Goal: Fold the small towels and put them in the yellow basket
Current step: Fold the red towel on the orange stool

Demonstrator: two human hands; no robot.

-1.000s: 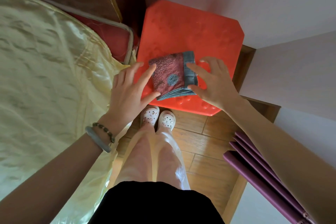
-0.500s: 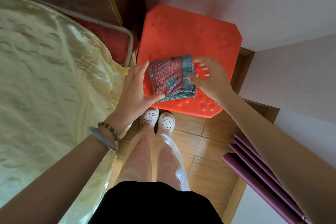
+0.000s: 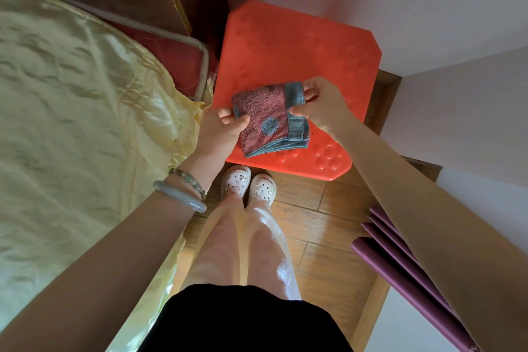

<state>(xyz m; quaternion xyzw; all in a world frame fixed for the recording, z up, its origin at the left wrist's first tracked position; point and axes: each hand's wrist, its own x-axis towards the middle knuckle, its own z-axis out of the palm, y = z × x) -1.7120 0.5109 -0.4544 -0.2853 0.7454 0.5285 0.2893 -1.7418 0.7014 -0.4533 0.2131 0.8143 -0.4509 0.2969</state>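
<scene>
Both hands pinch the folded towel (image 3: 264, 120), the left hand (image 3: 221, 128) at its left edge and the right hand (image 3: 323, 103) at its right, over the near part of the red tabletop (image 3: 300, 46). Folding looks finished. Next it must be carried to the yellow basket, which is not in view.

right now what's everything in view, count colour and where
towel: 1, dark red with blue-grey border and spot, folded, over the stool's near half
stool: 1, orange-red plastic, centre, by the wall
bed cover: 1, pale yellow, left
mattress edge: 1, red with grey piping, between bed cover and stool
folded mat: 1, purple, lower right
floor: wood, brown, under the feet
yellow basket: none in view
clogs: 2, white, on the feet, near the stool
bracelets: 2, grey-green bangle and beaded, left wrist
left hand: 1, pinches the towel's left edge
right hand: 1, pinches its right edge
</scene>
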